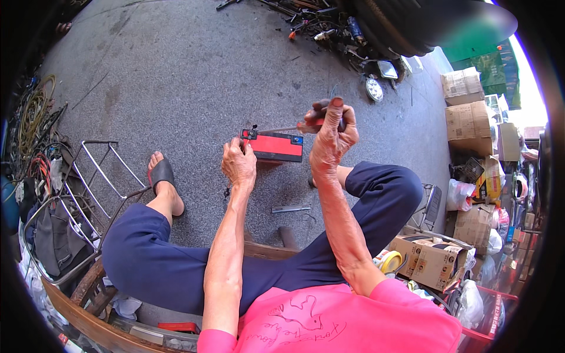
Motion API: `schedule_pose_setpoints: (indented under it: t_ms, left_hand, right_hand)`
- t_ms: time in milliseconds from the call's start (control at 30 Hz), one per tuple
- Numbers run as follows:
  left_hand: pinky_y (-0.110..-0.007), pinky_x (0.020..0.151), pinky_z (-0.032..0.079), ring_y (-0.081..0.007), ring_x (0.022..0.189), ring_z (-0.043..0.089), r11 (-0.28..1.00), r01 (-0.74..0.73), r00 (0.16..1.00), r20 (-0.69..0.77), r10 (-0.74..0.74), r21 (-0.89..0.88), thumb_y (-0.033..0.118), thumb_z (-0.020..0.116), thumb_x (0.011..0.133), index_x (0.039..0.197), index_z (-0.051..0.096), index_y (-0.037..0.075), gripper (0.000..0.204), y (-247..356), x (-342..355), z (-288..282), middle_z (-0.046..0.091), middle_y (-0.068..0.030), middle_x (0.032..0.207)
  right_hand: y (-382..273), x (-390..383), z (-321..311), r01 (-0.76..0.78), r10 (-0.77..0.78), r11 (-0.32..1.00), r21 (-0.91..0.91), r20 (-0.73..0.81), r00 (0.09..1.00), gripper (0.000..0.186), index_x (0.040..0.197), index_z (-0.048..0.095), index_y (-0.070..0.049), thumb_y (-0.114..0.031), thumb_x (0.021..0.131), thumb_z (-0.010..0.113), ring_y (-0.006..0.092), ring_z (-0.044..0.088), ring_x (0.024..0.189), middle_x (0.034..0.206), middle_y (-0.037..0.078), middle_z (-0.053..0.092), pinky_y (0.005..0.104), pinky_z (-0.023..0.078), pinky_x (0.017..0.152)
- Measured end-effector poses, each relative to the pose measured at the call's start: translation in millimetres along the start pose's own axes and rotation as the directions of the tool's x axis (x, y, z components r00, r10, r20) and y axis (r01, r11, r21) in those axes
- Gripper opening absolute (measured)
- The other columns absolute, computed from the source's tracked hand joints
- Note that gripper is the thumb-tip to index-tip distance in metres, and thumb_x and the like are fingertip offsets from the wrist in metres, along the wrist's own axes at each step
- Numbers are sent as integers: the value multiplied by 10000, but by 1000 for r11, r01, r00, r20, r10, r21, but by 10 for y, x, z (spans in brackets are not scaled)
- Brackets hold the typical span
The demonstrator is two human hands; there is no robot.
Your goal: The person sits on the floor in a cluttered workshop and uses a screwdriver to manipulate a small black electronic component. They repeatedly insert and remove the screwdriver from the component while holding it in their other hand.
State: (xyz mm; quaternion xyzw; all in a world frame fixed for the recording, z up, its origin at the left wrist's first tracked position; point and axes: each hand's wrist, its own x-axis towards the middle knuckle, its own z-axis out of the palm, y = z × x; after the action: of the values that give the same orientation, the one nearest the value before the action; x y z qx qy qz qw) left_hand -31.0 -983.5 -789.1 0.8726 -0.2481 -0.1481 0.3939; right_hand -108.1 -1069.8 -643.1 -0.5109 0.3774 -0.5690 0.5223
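Observation:
A red and black battery rests on the floor between my legs, with dark fittings on its top left terminal. My left hand is at that left end, fingers pinched by the terminal; what they grip is too small to make out. My right hand, raised beside the battery's right end, is closed on a red-handled screwdriver. Its shaft reaches left across the battery to the left terminal. A flat metal tool lies on the floor below the battery.
A metal rack, coiled cables and clutter line the left. Loose parts and a round lamp lie at the back by large dark tyres. Cardboard boxes and bags are stacked right. A wooden seat edge curves below me.

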Motion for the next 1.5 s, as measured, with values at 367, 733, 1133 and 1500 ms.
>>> schedule_pose_setpoints:
  t_ms: [367,733,1133,1500]
  left_hand:
    - [-427,607,468,-314,723,594,1000,13,1000,-19,-13,-6,164,639,755,815,608,94,97,-27,6,32,578,-109,805]
    - [-422,613,466,-303,700,597,1000,21,998,-53,-22,-17,149,665,729,780,607,73,109,-35,30,53,591,-110,752]
    - [-398,582,489,-285,677,602,954,-248,967,-15,254,168,131,625,764,981,654,153,220,-19,-24,34,548,-87,839]
    - [-379,566,489,-273,672,603,910,-349,931,-26,364,225,35,590,751,961,661,144,247,-35,-33,66,545,-86,815]
  right_hand:
    - [210,12,120,14,-10,997,-74,57,998,339,790,504,-43,-368,856,578,115,608,586,741,84,596,269,541,479]
    - [256,26,157,8,-1,995,-100,75,997,364,778,500,-45,-393,853,575,112,608,577,700,67,596,259,537,486]
    - [256,39,109,-36,36,999,-15,-7,999,331,761,503,-42,-343,838,617,105,594,559,710,66,591,223,497,448]
    - [263,54,75,-60,59,998,-6,-16,998,336,764,495,-43,-349,840,613,105,595,561,712,69,589,224,505,453]
